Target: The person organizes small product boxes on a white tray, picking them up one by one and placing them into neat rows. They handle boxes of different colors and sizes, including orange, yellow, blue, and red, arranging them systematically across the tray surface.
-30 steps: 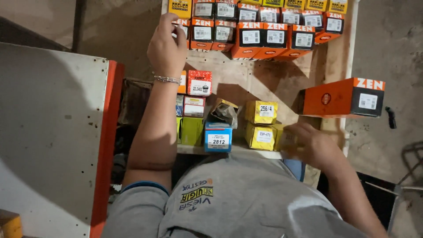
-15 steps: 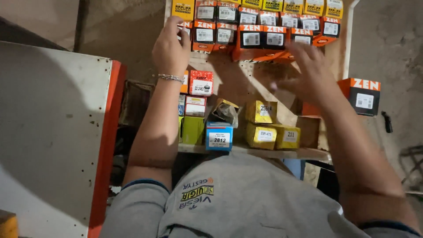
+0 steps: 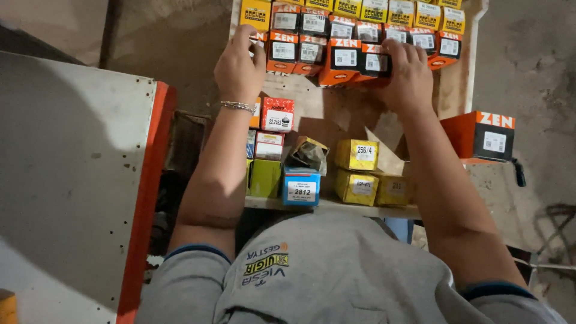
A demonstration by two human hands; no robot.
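My left hand (image 3: pixel 239 66) rests on the left end of a row of small orange boxes (image 3: pixel 312 53) with white labels, fingers curled over the end box. At the right part of that row my right hand (image 3: pixel 407 78) grips an orange box (image 3: pixel 373 62). A silver bracelet (image 3: pixel 237 106) circles my left wrist. Behind the orange row stands a row of yellow boxes (image 3: pixel 384 11). All of it sits on a pale wooden shelf board (image 3: pixel 336 114) below me.
Nearer to me lie a red-and-white box (image 3: pixel 278 114), a blue box (image 3: pixel 301 187), a green box (image 3: pixel 264 177), three yellow boxes (image 3: pixel 355 155) and a crumpled open carton (image 3: pixel 309 153). A lone orange box (image 3: pixel 480 135) sits at the right. A grey panel with an orange edge (image 3: pixel 144 198) stands left.
My right hand rose from the yellow boxes near my body, swept up across the shelf and closed on a box in the orange row. My left hand stayed at the row's left end.
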